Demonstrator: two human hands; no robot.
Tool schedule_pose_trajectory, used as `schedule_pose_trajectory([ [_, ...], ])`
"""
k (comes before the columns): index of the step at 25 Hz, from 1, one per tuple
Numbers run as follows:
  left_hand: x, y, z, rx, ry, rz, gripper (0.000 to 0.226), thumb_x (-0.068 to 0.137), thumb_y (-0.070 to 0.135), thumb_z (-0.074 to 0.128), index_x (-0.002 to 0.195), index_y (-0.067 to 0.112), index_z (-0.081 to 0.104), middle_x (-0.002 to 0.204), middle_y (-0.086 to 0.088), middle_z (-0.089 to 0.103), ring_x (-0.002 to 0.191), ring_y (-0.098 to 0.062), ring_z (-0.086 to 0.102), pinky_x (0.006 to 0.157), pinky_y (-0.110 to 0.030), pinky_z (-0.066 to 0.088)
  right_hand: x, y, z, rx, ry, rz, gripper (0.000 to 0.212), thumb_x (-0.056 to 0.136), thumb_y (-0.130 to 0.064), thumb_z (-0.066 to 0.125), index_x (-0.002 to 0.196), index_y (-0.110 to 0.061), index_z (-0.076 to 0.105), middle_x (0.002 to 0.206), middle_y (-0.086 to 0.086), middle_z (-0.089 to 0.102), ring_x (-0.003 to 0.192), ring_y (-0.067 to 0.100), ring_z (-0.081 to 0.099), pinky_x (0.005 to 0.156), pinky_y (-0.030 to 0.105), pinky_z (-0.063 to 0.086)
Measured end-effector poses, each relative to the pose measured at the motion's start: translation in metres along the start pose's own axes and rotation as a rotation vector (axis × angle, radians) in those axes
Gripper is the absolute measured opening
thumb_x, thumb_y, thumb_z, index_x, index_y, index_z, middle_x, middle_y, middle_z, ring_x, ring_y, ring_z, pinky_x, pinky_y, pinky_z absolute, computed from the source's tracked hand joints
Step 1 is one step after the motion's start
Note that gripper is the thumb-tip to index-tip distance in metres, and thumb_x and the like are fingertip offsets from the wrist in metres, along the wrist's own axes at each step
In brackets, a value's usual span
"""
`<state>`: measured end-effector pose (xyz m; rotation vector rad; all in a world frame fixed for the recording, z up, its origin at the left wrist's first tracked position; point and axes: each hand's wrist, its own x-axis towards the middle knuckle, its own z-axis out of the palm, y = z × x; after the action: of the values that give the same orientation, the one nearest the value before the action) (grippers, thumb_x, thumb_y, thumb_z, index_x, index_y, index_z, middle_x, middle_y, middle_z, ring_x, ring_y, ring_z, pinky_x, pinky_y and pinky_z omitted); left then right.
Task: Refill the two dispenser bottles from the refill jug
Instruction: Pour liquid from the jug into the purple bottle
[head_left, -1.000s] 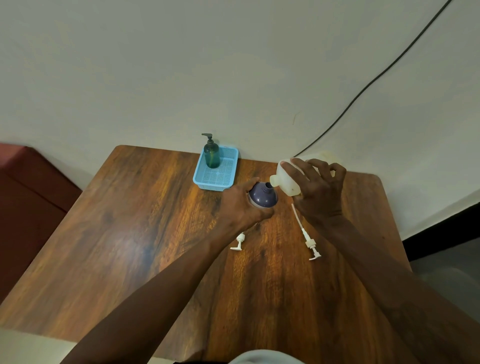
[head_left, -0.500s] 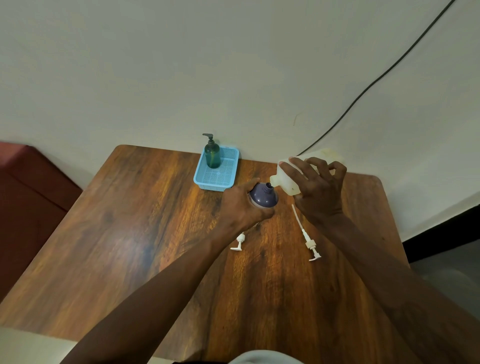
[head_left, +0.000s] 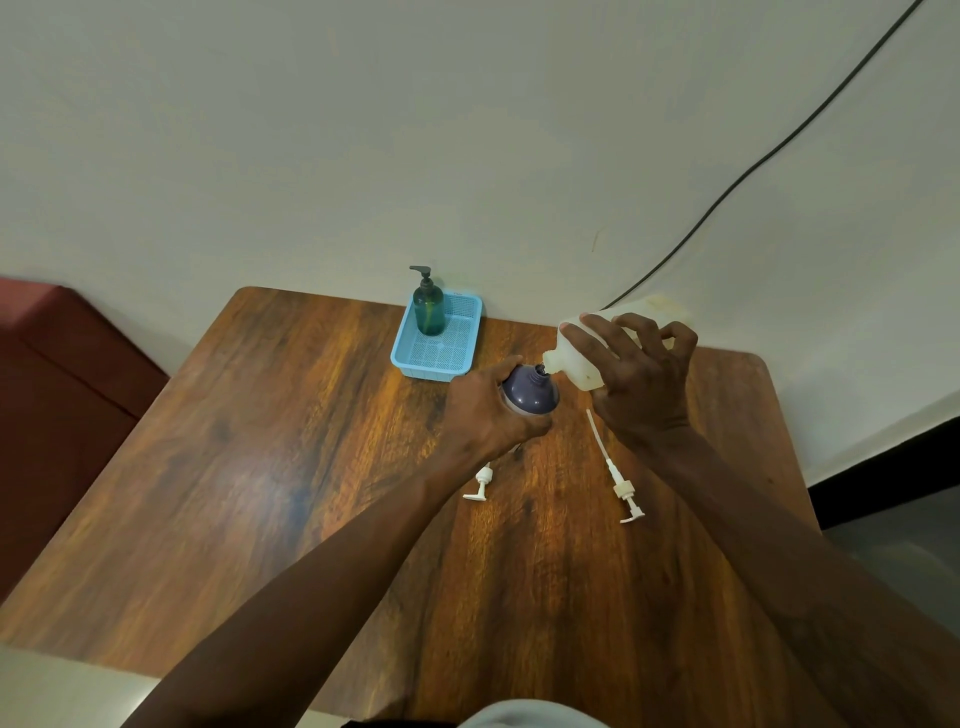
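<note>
My left hand (head_left: 485, 413) grips a purple dispenser bottle (head_left: 530, 392) that stands upright on the wooden table (head_left: 291, 467) with its neck open. My right hand (head_left: 641, 384) holds the whitish refill jug (head_left: 579, 358) tilted on its side, spout resting at the purple bottle's mouth. A green dispenser bottle (head_left: 428, 306) with a black pump stands in a blue basket (head_left: 441, 358) at the table's far edge. Two white pump heads lie on the table: a short pump (head_left: 480, 483) under my left wrist and a long-tubed pump (head_left: 618, 478) below my right hand.
The table stands against a pale wall. A black cable (head_left: 753, 171) runs diagonally down the wall to behind the jug. A dark red seat (head_left: 62, 395) sits to the left of the table. Grey floor shows at the lower right.
The jug's spout has stayed at the purple bottle's mouth; both hands hold almost still, with only a slight shift of the view.
</note>
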<state>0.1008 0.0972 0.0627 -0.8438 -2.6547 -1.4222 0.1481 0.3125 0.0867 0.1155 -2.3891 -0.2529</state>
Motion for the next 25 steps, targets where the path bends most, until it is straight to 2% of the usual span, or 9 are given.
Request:
schedule_pose_trajectory([
  [3,0.0013,-0.0005,0.0011,-0.011,0.006,0.010,0.073,0.064,0.050,0.088,0.126,0.017,0.065,0.104,0.014,0.061,0.092,-0.004,0.058,0.075,-0.001,0.038,0.0004,-0.0003,0.0006,0.002,0.003,0.000,0.067,0.071,-0.023,0.085,0.134,-0.021,0.063,0.136,0.011,0.064,0.120,0.036,0.058,0.094,0.053,0.036],
  [9,0.0014,-0.0002,0.0014,0.009,0.024,0.018,0.073,0.063,0.047,0.092,0.124,0.016,0.066,0.103,0.014,0.060,0.089,-0.001,0.056,0.073,0.003,0.036,0.0011,-0.0002,0.0007,0.000,-0.013,0.007,0.065,0.074,-0.023,0.082,0.136,-0.022,0.062,0.138,0.009,0.063,0.121,0.036,0.057,0.095,0.052,0.034],
  [12,0.0012,-0.0012,0.0016,0.001,0.021,0.021,0.074,0.063,0.054,0.087,0.124,0.018,0.065,0.103,0.015,0.060,0.089,0.000,0.056,0.073,0.004,0.038,0.0014,-0.0002,0.0011,-0.003,-0.009,0.001,0.065,0.074,-0.022,0.082,0.136,-0.022,0.062,0.138,0.009,0.063,0.122,0.036,0.057,0.095,0.052,0.034],
  [16,0.0027,-0.0023,0.0020,0.007,0.017,0.007,0.071,0.066,0.041,0.094,0.126,0.016,0.065,0.104,0.013,0.062,0.092,-0.002,0.057,0.073,0.005,0.037,0.0027,0.0012,0.0016,0.001,-0.003,-0.004,0.067,0.072,-0.022,0.084,0.135,-0.022,0.062,0.138,0.010,0.063,0.121,0.036,0.057,0.096,0.054,0.037],
  [19,0.0033,-0.0025,0.0015,0.011,0.022,0.002,0.071,0.066,0.040,0.094,0.126,0.016,0.066,0.106,0.006,0.068,0.091,-0.003,0.057,0.073,0.004,0.038,0.0034,0.0014,0.0020,0.003,-0.007,-0.012,0.069,0.071,-0.022,0.084,0.136,-0.021,0.062,0.138,0.011,0.062,0.121,0.037,0.057,0.097,0.055,0.038],
  [22,0.0031,-0.0016,0.0017,0.002,0.025,-0.008,0.071,0.066,0.038,0.095,0.126,0.014,0.065,0.104,0.010,0.064,0.090,-0.003,0.056,0.072,0.005,0.037,0.0039,0.0020,0.0028,-0.001,-0.013,-0.012,0.069,0.071,-0.022,0.084,0.136,-0.022,0.062,0.138,0.011,0.062,0.122,0.037,0.057,0.097,0.055,0.037],
  [25,0.0030,-0.0018,0.0020,0.007,0.023,-0.002,0.077,0.063,0.051,0.090,0.127,0.015,0.065,0.104,0.010,0.063,0.091,-0.002,0.056,0.072,0.005,0.036,0.0040,0.0015,0.0030,-0.005,-0.008,-0.014,0.068,0.072,-0.023,0.084,0.136,-0.022,0.062,0.138,0.011,0.063,0.121,0.037,0.057,0.097,0.055,0.037],
])
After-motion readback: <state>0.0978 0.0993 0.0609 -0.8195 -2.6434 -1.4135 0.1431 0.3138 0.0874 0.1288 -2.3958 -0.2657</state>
